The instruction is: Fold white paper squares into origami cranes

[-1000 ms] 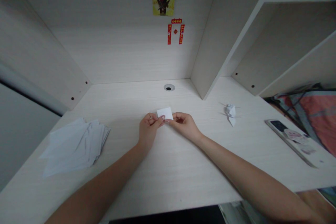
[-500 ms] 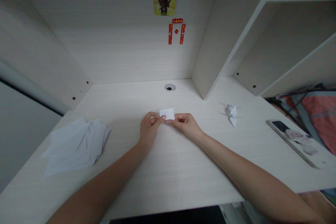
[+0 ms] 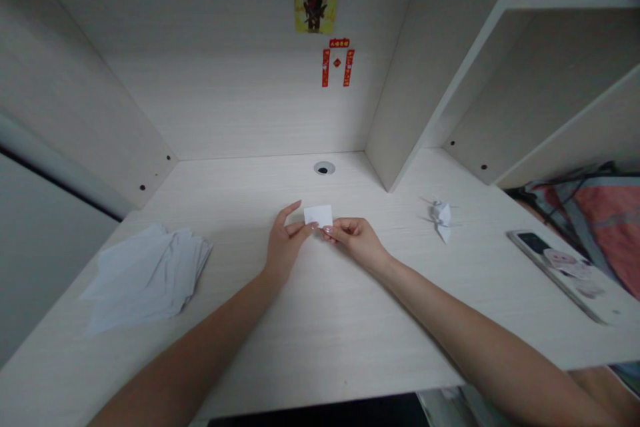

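A small white rectangle of paper (image 3: 319, 215) is held upright-looking between my hands at the middle of the desk. My left hand (image 3: 287, 240) pinches its lower left edge with the thumb, while the index finger is raised away from the paper. At the lower right corner, my right hand (image 3: 356, 237) grips the paper between thumb and fingers. Whether the paper is folded in layers I cannot tell. Folded white paper cranes (image 3: 442, 217) lie on the desk to the right of my right hand; their exact number is unclear.
A loose stack of white paper sheets (image 3: 150, 273) lies at the left. On the right rests a phone (image 3: 565, 273) in a decorated case, near red and grey fabric (image 3: 595, 213). A round cable hole (image 3: 325, 168) and an upright partition (image 3: 415, 80) stand behind my hands.
My left index finger has lifted up and away from the paper. My right thumb and fingers have shifted slightly at the lower corner. The paper stays in nearly the same place.
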The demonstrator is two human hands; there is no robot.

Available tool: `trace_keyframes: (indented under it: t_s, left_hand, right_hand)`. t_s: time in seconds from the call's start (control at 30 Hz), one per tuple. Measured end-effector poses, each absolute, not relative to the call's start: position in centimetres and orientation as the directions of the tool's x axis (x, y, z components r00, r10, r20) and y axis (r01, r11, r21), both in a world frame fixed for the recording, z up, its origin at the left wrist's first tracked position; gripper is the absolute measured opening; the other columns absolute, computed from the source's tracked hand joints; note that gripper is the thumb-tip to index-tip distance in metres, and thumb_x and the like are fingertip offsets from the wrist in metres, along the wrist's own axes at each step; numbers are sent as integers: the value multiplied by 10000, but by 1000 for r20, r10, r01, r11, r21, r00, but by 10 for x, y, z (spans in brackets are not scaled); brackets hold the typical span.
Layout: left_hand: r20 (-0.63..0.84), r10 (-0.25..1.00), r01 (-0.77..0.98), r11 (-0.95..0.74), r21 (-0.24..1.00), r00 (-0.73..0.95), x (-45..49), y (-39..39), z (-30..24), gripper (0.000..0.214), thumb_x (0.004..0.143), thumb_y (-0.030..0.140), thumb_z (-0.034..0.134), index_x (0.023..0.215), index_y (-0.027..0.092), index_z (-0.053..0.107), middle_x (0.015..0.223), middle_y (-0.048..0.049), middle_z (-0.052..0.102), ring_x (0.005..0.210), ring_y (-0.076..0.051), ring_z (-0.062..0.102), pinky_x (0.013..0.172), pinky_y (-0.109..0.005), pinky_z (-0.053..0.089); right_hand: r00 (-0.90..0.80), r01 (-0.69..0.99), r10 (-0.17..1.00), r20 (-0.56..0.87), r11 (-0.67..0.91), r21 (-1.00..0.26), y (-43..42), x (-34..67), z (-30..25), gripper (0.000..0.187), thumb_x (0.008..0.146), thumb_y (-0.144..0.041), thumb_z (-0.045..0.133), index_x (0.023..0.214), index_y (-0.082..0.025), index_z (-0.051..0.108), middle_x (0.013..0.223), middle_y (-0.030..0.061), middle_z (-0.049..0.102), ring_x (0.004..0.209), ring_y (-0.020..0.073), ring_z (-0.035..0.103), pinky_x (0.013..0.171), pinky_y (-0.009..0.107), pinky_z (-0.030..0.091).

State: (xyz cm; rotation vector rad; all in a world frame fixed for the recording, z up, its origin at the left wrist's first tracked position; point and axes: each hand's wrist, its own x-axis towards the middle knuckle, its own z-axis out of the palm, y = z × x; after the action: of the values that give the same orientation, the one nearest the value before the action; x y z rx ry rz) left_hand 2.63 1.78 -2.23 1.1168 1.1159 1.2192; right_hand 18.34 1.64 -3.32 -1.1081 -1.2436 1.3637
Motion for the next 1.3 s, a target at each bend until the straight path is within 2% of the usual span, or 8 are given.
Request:
trace_keyframes:
  t_s: [0.07,0.17,0.23,0.53,0.9,1.03,1.13,1.3]
  left_hand:
    - [-22,996,-91,30,995,90,27,18,-23,503,642,311,715,1106,185,567,764,-25,716,694,-154,638,674,-247,446]
    - [-9,991,-14,11,1000,136,27,19,-25,223,665,339,688,780,147,681,780,-51,715,717,-167,635,701,-257,447]
    - [-17,993,12,15,1000,121,27,18,-27,211,666,358,682,690,148,686,742,-43,709,691,-165,624,686,-259,443]
    - [-29,994,-44,34,998,106,24,17,-26,282,682,414,654,614,140,663,611,-3,632,596,-136,539,604,-248,396]
    - [-14,995,-151,29,988,100,23,21,-34,276,718,396,624,622,138,637,631,-11,624,650,-153,556,717,-280,437]
    - [17,993,-113,-4,994,113,23,23,-36,256,742,394,599,700,146,647,700,-17,638,728,-169,577,764,-282,440]
    - [46,989,-112,-31,993,139,24,24,-36,269,778,410,548,773,155,634,780,-24,642,800,-177,580,786,-281,439]
    - [81,979,192,-117,974,185,24,21,-36,298,799,434,501,683,173,583,640,12,565,652,-147,520,628,-235,395]
  right_hand:
    - [-130,-109,991,-31,-45,-993,16,182,-34,247,648,-380,705,654,-135,678,613,16,619,562,100,485,565,236,338]
    - [-124,-160,991,-45,-65,-985,14,179,-34,239,633,-372,719,659,-136,685,617,15,623,561,96,486,564,233,339]
    - [-128,-180,991,-49,-72,-981,14,177,-35,235,623,-366,728,654,-137,687,617,13,624,563,93,486,568,232,342]
    - [-160,-177,985,-71,-99,-979,14,177,-33,259,620,-390,727,657,-137,685,628,19,627,567,97,485,561,237,341]
    - [-196,-140,978,-69,-98,-985,13,177,-30,278,647,-410,704,682,-136,677,643,19,630,583,109,503,590,251,367]
    - [-212,-18,976,46,44,-999,12,180,-29,275,702,-413,659,780,-149,668,730,28,648,644,131,543,625,259,399]
    - [-110,81,976,187,196,-977,11,182,-26,337,734,-400,635,1000,-196,605,912,42,643,730,143,576,669,267,433]
    - [-23,66,951,309,310,-949,10,182,-24,347,755,-361,622,1052,-239,491,930,42,635,790,156,594,733,290,457]
